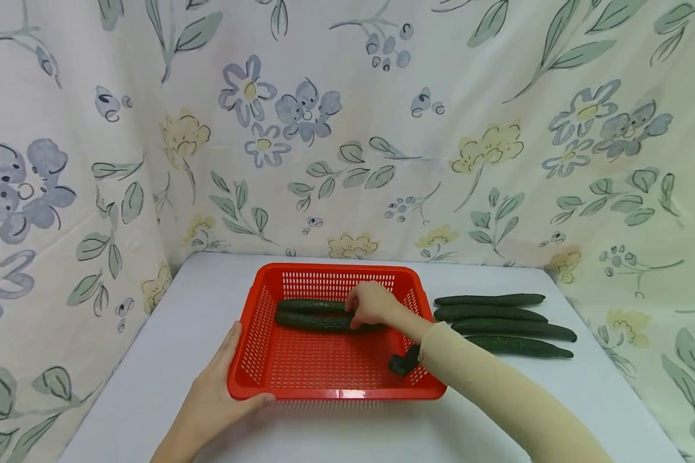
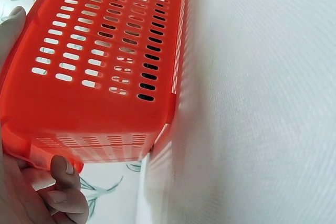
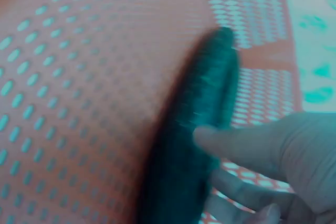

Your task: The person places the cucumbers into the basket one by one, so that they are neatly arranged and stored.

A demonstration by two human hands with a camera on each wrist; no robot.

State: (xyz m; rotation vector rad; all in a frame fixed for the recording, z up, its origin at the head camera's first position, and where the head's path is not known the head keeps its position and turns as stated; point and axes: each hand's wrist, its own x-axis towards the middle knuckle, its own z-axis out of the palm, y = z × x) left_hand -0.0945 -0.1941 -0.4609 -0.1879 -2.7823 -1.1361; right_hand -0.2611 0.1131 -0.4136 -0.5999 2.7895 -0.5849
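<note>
A red plastic basket (image 1: 336, 393) with slotted walls stands on the white table. My left hand (image 1: 211, 392) holds its near left corner, thumb along the front rim and fingers at the left side; in the left wrist view, curled fingers (image 2: 65, 184) show by the rim. Inside, two dark green cucumbers lie side by side near the back wall: a rear cucumber (image 1: 309, 306) and a front cucumber (image 1: 318, 322). My right hand (image 1: 373, 303) reaches in over their right part and grips the front cucumber, its thumb (image 3: 220, 142) on the skin. The hand hides part of both.
Several more cucumbers (image 1: 512, 328) lie in a loose row on the table (image 1: 492, 392), right of the basket. A flowered cloth (image 1: 347, 193) hangs behind the table and along both sides. A small black device (image 1: 404, 363) sits at my right wrist, over the basket's right front.
</note>
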